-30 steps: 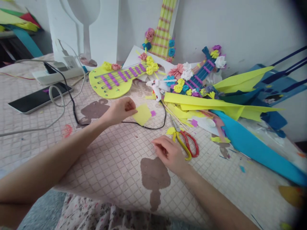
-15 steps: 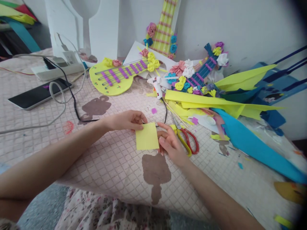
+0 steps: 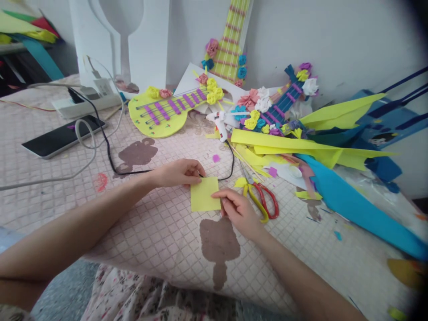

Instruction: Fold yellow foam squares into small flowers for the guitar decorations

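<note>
A square of yellow paper (image 3: 203, 200) is held up over the quilted tablecloth near the table's front. My left hand (image 3: 183, 173) pinches its upper left corner between thumb and fingers. At the right edge, my right hand (image 3: 236, 208) has its index finger lying across the front of the sheet, with the other fingers curled at or behind the edge. Just right of that hand lie scissors (image 3: 264, 200) with red and yellow handles. Beyond the paper a white glue gun (image 3: 220, 125) rests on the table, its black cord running behind my left hand.
A yellow paper guitar (image 3: 160, 113) with purple strips lies at the back; a blue one (image 3: 282, 107) with paper flowers sits farther right. Yellow paper sheets (image 3: 294, 145) and a long blue sheet (image 3: 351, 203) spread along the right. A phone (image 3: 63, 136) and power strip (image 3: 87, 103) are left.
My right index finger has come forward and left onto the paper's front; before, it was extended beside the right edge. My left hand keeps its pinch. The whole view has shifted slightly.
</note>
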A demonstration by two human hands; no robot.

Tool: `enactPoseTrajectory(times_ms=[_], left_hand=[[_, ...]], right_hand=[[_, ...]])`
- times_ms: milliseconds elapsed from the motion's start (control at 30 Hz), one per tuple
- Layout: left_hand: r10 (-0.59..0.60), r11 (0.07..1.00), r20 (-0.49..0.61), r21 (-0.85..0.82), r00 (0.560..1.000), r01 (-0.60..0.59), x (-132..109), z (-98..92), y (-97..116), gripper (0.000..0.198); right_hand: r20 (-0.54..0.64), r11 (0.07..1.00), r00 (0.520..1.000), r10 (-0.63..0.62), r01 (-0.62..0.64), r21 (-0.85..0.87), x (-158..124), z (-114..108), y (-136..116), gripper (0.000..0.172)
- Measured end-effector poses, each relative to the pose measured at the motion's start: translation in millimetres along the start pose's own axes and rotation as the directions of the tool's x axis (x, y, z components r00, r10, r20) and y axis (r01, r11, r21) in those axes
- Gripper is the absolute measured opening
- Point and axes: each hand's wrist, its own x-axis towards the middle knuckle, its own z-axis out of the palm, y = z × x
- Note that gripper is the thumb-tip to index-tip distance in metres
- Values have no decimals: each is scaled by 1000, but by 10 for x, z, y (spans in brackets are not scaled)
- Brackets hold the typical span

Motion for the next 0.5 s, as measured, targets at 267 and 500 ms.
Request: enactPoseTrajectory(times_ms=[267,500], left_hand=[[6,1000,-12,-2,1000,-6,-35,44,-13,26],[59,998,-72,-10,996,-60,-20,87,-25,23]], right_hand=[[-17,998,1000,-3,2,-63,-21,27,62,26],[-27,999,1000,-10,9,-48,-21,50,32,22]])
